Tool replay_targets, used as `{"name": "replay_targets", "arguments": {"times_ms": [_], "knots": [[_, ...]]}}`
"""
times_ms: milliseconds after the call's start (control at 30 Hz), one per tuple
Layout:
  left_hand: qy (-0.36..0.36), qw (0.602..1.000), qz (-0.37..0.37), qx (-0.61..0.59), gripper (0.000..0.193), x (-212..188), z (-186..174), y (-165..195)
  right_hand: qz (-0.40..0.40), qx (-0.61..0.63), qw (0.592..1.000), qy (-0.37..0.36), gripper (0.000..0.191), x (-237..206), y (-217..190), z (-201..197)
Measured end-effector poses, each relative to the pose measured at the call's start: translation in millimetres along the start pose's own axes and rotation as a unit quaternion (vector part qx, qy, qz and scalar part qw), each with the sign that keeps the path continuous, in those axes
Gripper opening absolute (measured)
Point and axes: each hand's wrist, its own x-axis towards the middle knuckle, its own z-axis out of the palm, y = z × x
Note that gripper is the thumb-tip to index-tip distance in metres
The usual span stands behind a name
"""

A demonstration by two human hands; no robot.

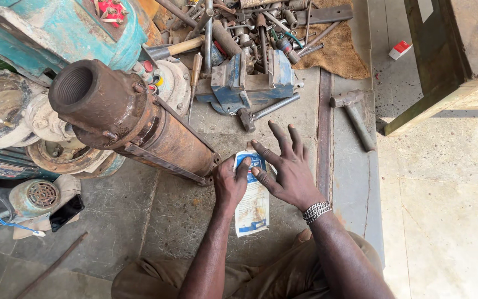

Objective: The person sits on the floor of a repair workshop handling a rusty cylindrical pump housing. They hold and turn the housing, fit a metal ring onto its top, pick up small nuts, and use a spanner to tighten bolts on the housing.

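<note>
A white and blue printed plastic sachet (253, 206) lies flat on the concrete floor in front of me. My left hand (229, 181) presses down on its upper left part, fingers curled over the top edge. My right hand (284, 166), with a metal chain bracelet at the wrist, hovers over the sachet's upper right corner with fingers spread; its thumb touches the sachet. A long rusty pump body (134, 119) with a threaded open end lies just left of my hands.
A blue bench vise (247, 83) and a heap of wrenches and hammers (250, 27) sit ahead. A metal hammer (355, 113) lies right of a steel strip. Motors (34, 196) crowd the left. A wooden stool leg (432, 94) stands at right.
</note>
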Motion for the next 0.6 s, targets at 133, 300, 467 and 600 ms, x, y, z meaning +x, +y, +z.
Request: {"name": "replay_targets", "arguments": {"times_ms": [133,300,467,600], "knots": [[-0.001,0.998,0.060,0.021,0.021,15.6,-12.7,15.9,0.039,0.038,0.996,0.068,0.050,0.9,7.1,-9.8],[-0.028,0.977,0.147,0.152,0.019,27.7,-9.9,22.5,-0.008,0.104,0.987,0.124,0.069,1.1,10.6,-11.1],[0.035,0.985,0.047,0.161,0.021,55.4,-1.7,-4.4,0.052,0.060,0.988,0.135,0.059,-3.3,37.3,-6.3],[-0.016,0.973,-0.229,0.003,0.022,73.6,55.2,-40.6,0.125,0.245,0.921,0.278,0.069,5.6,85.4,-14.1]]}}
